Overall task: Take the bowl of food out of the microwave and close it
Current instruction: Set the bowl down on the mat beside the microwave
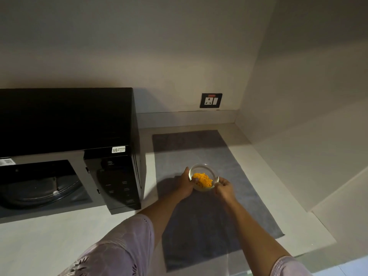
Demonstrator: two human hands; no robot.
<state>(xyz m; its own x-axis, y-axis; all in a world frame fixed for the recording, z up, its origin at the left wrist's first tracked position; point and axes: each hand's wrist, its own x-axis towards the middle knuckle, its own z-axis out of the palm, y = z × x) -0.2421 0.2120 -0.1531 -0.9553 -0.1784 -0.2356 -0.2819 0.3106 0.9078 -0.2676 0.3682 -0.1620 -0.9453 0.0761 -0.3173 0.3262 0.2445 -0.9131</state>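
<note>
**Mia:** Pale walls meet in a corner, and a light counter (59,236) runs under them. What is on the counter?

**Sam:** A black microwave (69,120) sits on the left side. Its door is open, because I can see inside. The round glass plate (39,188) in there has nothing on it. The button panel (119,186) is on the right of the opening.

**Mia:** Where is the bowl?

**Sam:** The bowl (203,179) is out of the microwave. It is over a gray mat (199,226) that lies flat on the counter, to the right of the microwave. The bowl is clear glass, and it has orange food (202,179) inside.

**Mia:** Who has it?

**Sam:** Both hands do. The left hand (185,185) wraps around the left side of the bowl. The right hand (225,188) grips the right side, with its fingers curled on the rim.

**Mia:** Is the bowl sitting on the mat?

**Sam:** I cannot tell if it touches the mat or is just above it.

**Mia:** Anything else?

**Sam:** A dark wall socket (211,100) is on the back wall, above the mat. The person has light purple sleeves (119,246) with a flower print.
</note>
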